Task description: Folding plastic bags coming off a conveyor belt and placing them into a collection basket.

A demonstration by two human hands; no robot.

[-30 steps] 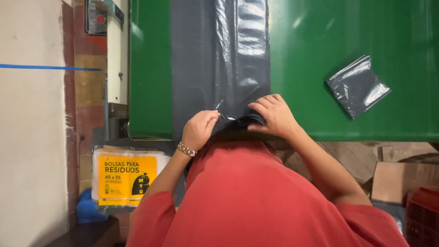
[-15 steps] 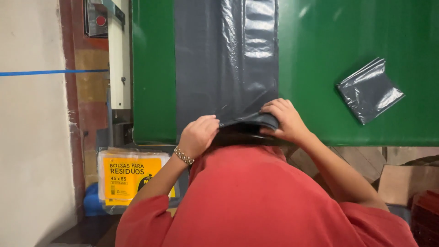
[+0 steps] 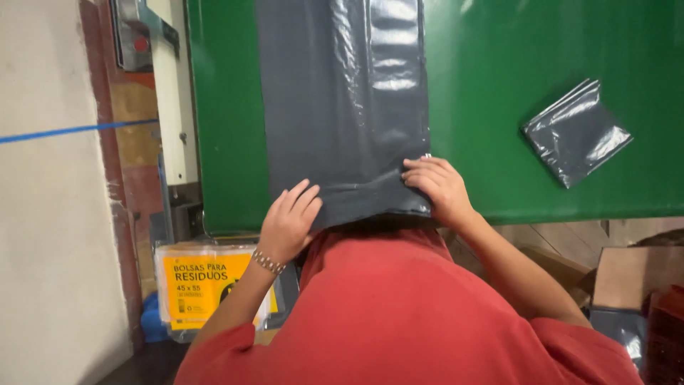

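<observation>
- Your left hand (image 3: pixel 288 221) sits at 7 o'clock of the grey plastic bag (image 3: pixel 342 107), fingers spread flat, pressing the bag's near-left corner against the table edge. Not clenched, not pinching, just palm-down contact.
- Your right hand (image 3: pixel 438 187) is at the bag's near-right corner, about 5 o'clock of it, fingers laid flat over the bottom fold. Thumb side is hidden under the hand, so I can't tell if it grips the edge or only presses.
- The bag lies lengthwise on the green table (image 3: pixel 491 85), running from the near edge toward 12 o'clock and out of view. Glossy creased strip along its right side.
- Near end of the bag overhangs the table edge slightly, right above your red shirt (image 3: pixel 399 314).
- Folded grey bag (image 3: pixel 576 132) at 3 o'clock of the long one, well apart, lying tilted on the table (untouched by either hand).
- Bracelet (image 3: pixel 268 262) on your left wrist.
- Yellow-labelled pack of bags (image 3: pixel 206 285) at 7 o'clock, below table level, just beside your left forearm.
</observation>
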